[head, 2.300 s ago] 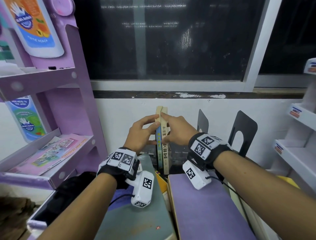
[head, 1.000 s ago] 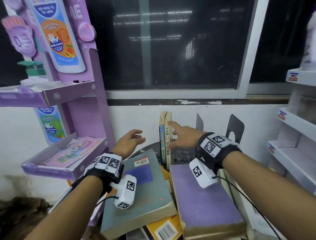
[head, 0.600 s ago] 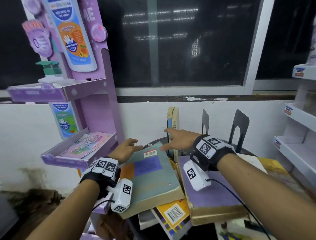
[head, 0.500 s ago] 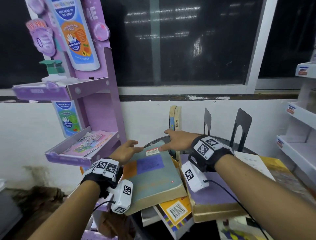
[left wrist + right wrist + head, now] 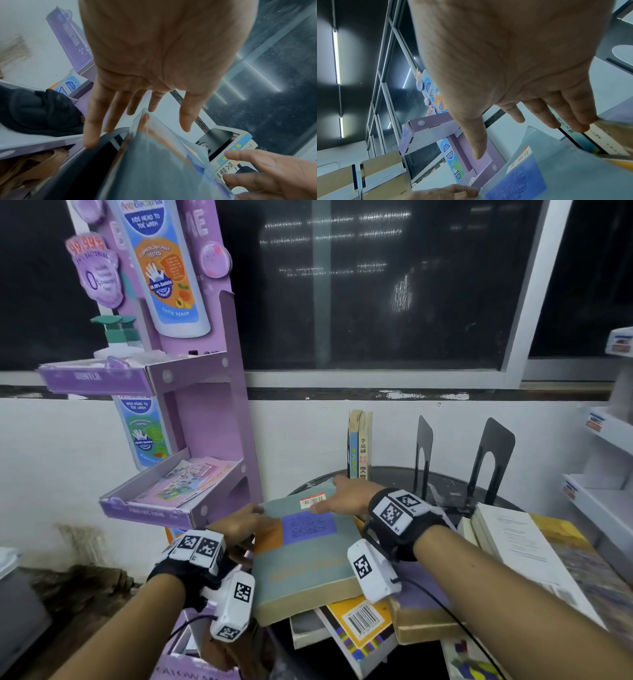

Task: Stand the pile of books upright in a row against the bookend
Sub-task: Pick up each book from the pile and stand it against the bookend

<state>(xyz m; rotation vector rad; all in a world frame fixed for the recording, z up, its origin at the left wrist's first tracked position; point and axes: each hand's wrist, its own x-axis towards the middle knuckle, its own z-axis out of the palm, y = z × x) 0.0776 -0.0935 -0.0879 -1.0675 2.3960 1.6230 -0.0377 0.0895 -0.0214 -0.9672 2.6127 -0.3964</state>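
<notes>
Grey-green book [image 5: 305, 556] tops the pile, both hands [image 5: 346, 496] spread flat at its edges.

Left hand [image 5: 161, 56] spreads straight fingers [image 5: 91, 129] over the near corner of the grey-green book [image 5: 154, 169]; the right hand [image 5: 274, 174] reaches in beside two upright books [image 5: 240, 152]

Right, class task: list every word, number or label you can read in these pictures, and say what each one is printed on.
"KIDS HEAD TO TOE WASH": bottle cutout, purple stand.
"CUTIE PEACH": same cutout, lower down.
"99.99%": purple badge.
"PROTECTION": lower shelf front.
Too small or blurred: upright books, spine characters; barcode sticker on the grey-green book; yellow book, barcode digits.
</notes>
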